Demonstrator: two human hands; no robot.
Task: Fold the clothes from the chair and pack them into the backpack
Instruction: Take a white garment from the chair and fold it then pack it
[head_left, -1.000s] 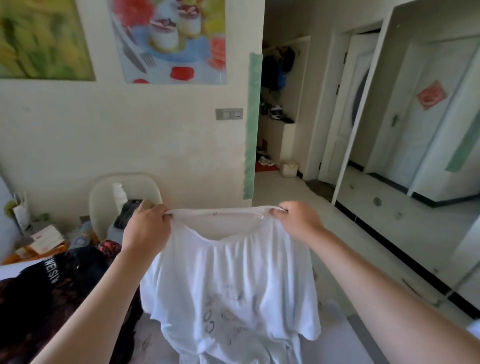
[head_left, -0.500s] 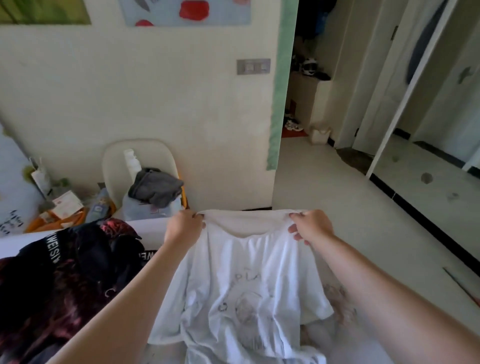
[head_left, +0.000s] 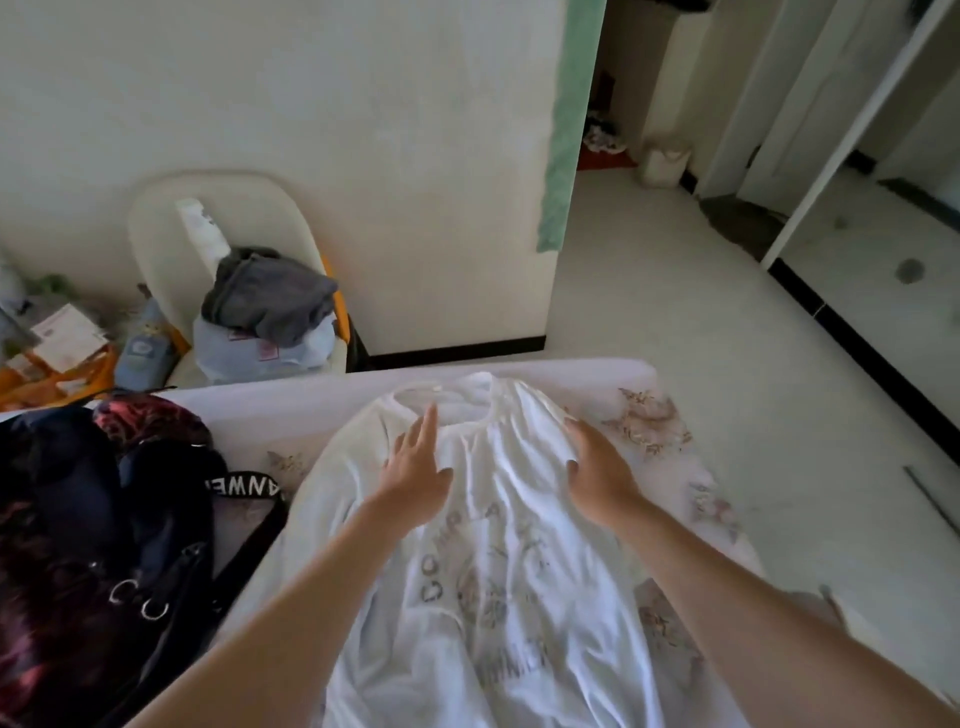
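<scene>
Creases are still seen across the chest of the white T-shirt, so a lumpy, uneven fold is likely if they are pressed in rather than smoothed outward. The cloth could also be dragged askew on the flowered surface if one palm is pushed harder than the other. Its left sleeve edge lies just beside the lettered strap of the dark backpack, where it may be caught or bunched when folded inward. The shirt is spread print-up on the surface, collar away from the person, with its hem out of view. The left hand is laid flat just below the collar, fingers straight and spread, nothing gripped. The right hand is rested on the shirt's right shoulder, fingers extended with a slight bend, likewise holding nothing. A grey garment remains heaped on the chair beyond, well apart.
</scene>
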